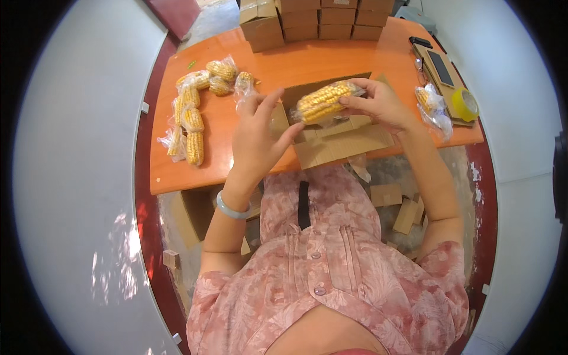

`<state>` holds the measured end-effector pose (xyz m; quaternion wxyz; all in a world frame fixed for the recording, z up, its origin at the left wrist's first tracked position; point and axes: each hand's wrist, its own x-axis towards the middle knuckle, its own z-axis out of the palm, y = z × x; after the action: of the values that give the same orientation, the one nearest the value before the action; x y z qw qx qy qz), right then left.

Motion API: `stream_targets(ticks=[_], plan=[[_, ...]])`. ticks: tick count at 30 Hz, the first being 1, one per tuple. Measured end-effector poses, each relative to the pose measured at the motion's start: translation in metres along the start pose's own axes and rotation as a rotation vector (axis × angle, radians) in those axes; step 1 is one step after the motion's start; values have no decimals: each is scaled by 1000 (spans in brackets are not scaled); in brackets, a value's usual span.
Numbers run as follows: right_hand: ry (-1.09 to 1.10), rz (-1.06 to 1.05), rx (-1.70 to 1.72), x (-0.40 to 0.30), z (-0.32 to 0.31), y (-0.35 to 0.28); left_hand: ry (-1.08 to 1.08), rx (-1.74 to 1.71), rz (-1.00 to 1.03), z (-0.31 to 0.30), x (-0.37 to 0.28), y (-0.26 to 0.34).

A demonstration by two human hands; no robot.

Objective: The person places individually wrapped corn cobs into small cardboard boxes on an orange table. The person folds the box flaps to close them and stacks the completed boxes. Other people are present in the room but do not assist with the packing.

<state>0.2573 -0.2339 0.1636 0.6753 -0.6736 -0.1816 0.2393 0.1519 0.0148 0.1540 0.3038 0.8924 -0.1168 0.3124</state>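
Note:
My right hand (379, 104) grips one end of a plastic-wrapped corn cob (326, 101). The cob is held above an open cardboard box (341, 148), whose flaps are spread. Part of the box's inside is hidden behind the cob and my hands. My left hand (264, 128) holds nothing. Its fingers are apart, and the thumb tip lies close to the cob's left end; whether it touches I cannot tell. To the left, several wrapped corn cobs (191, 120) lie grouped on the orange table (217, 151). One more wrapped cob (244, 82) rests just beyond my left hand.
Cardboard boxes (301, 20) are stacked at the table's far edge. At the right are another wrapped cob (426, 100), yellow tape (465, 104) and a phone (440, 68) on flat cardboard. Below the table stand an open carton (191, 217) and cardboard pieces (404, 215).

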Motion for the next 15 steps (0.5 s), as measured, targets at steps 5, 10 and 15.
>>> stream_targets(ticks=[5,10,15], plan=[[-35,253,-125,-3,-20,29,-209,-96,-171,9,-26,-1],[-97,240,-366,25,-8,60,-168,-141,-173,17,-38,-13],[-76,76,-831,29,2,65,-214,-186,-213,21,-45,-16]])
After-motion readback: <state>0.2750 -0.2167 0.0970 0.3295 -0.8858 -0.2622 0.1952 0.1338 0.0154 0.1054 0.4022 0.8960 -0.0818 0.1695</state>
